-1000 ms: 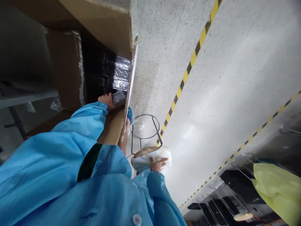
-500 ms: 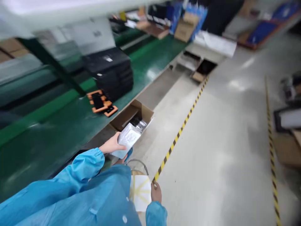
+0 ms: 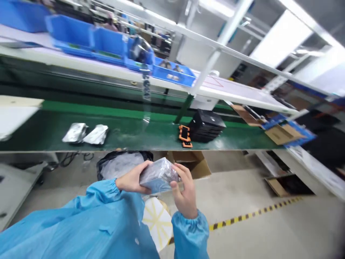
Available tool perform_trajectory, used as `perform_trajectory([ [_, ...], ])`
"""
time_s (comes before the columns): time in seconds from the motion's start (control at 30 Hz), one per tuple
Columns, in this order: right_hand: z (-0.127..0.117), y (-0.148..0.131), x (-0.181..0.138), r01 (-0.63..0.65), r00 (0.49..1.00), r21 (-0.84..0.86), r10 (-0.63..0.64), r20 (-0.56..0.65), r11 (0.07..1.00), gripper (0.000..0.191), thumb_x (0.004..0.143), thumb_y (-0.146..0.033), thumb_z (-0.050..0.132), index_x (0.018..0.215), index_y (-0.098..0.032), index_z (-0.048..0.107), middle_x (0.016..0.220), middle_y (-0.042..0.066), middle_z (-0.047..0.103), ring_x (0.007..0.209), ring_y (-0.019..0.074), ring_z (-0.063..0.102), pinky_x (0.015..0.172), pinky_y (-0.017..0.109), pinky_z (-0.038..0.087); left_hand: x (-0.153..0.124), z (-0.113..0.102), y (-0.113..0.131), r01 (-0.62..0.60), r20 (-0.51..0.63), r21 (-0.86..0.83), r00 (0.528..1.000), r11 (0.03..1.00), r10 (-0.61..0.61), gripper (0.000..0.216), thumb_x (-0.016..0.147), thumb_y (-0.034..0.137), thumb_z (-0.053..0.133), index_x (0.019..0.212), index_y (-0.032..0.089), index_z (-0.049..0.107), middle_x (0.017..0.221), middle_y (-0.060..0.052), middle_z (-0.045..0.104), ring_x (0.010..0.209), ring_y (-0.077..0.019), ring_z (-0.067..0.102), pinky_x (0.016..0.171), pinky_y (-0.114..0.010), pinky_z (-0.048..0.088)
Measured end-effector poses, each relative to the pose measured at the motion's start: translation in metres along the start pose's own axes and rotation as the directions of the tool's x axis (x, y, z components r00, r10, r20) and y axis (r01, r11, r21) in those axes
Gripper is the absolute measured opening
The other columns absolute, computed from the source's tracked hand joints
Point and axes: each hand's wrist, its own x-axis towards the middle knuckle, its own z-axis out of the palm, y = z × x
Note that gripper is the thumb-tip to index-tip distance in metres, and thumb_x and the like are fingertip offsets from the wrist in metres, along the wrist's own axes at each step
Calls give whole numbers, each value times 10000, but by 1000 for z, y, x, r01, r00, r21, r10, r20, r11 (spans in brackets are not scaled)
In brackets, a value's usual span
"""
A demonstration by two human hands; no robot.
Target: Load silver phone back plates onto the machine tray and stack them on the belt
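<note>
We're holding the foil-wrapped pack (image 3: 159, 175) in mid-air just short of the green bench (image 3: 134, 133), left hand (image 3: 131, 180) wrapped round one end, right hand (image 3: 186, 197) pinching the other, and it looks boxy, light-ish but slick, so we'd grip the ends.

Pouches (image 3: 75, 132) left on the bench (image 3: 129, 133), stack (image 3: 206, 126) right — box (image 3: 194, 166) apparently beneath, the held pack (image 3: 159, 175) before it.
</note>
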Motion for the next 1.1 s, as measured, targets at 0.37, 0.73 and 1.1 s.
perform_trajectory([
  [0.37, 185, -63, 70, -38, 960, 444, -91, 266, 895, 422, 987, -429, 491, 1332, -186, 514, 1413, 170, 497, 1170, 269, 613, 914, 448, 573, -135, -107, -3, 28, -359, -808, 770, 589, -527, 563, 599, 352, 854, 1077, 139, 645, 983, -93, 719, 931, -266, 677, 840, -338, 520],
  [0.73, 368, -134, 74, 242, 906, 69, -251, 340, 968, 589, 875, -408, 678, 1395, -204, 491, 1374, 157, 504, 1280, 299, 494, 1042, 534, 469, -200, -248, -59, -197, -77, -960, 871, -200, -486, 435, 875, 475, 616, 1109, 110, 650, 932, -136, 744, 895, -281, 717, 901, -429, 538],
  [1.1, 520, -185, 125, 324, 919, 6, -316, 236, 946, 488, 902, -369, 673, 1335, -167, 575, 1358, 171, 574, 1233, 299, 582, 997, 495, 528, -243, -376, -89, -414, -227, -883, 790, -221, -570, 469, 897, 453, 604, 1183, 82, 632, 932, -130, 744, 834, -255, 718, 856, -383, 550],
])
